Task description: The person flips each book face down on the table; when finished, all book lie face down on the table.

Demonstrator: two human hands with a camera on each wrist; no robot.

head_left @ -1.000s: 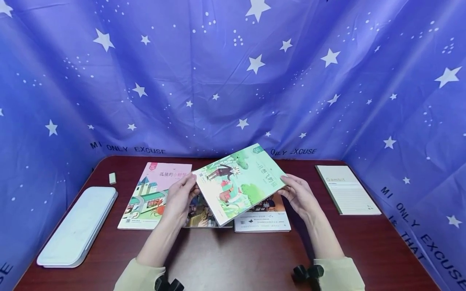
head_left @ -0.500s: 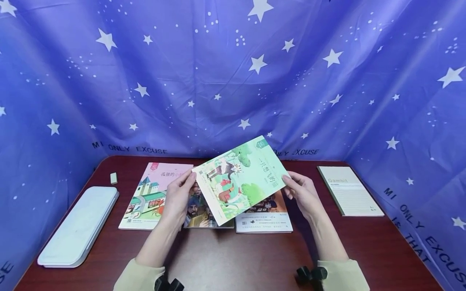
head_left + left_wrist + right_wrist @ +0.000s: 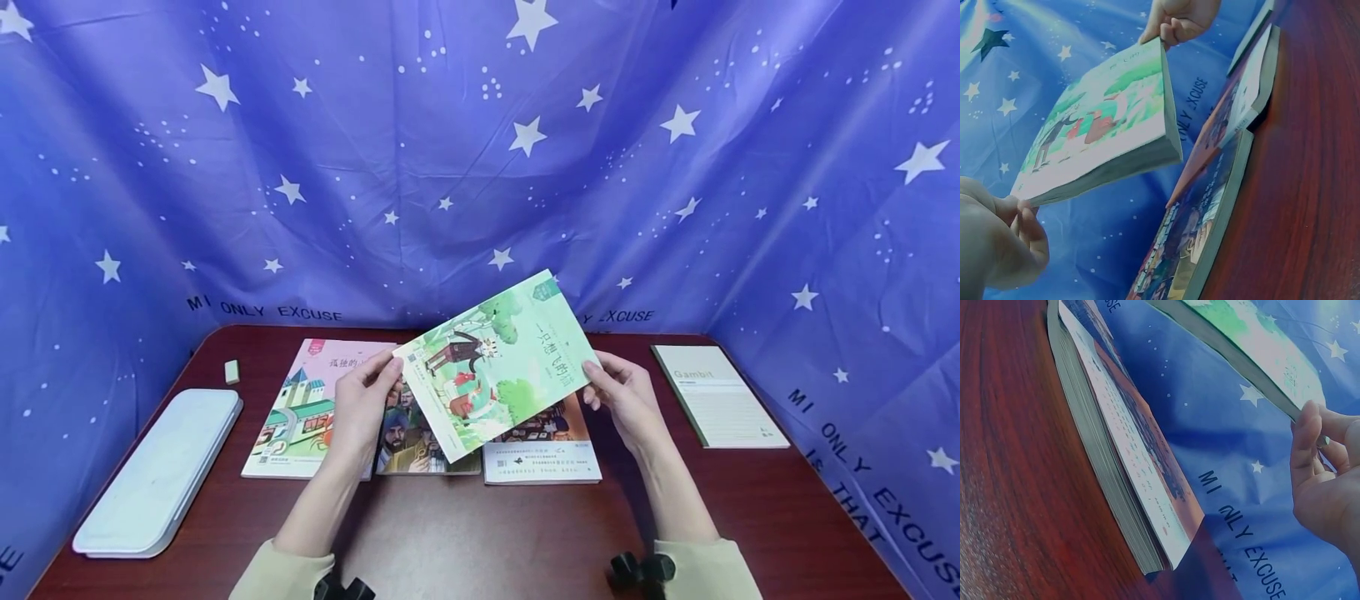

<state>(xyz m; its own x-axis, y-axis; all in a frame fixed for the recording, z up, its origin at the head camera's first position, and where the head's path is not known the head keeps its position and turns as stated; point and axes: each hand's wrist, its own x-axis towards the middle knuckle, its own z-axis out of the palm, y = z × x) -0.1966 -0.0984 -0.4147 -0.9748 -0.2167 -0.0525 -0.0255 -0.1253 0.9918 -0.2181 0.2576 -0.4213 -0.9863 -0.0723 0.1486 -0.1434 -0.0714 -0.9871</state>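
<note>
Pink book (image 3: 300,417) part-hidden (left hand (image 3: 362,410) across), right sleeve (image 3: 708,571) cropped below

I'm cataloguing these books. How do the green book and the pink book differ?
The left hand and right hand hold the green book tilted above the table; the pink book lies flat on it. The green book's cover shows a dark-clothed figure amid greenery, the pink book's a blue-roofed building. Both show illustrated covers with Chinese characters.

White case (image 3: 161,471), small block (image 3: 232,372) and notepad (image 3: 720,396) on a reddish-brown worktop (image 3: 465,542)
The case lies slanted at the left, the pale block just beyond its far end; the cream notepad, marked "Gambit", lies at the right. Behind hangs a blue curtain (image 3: 360,167) with white stars and black lettering.
</note>
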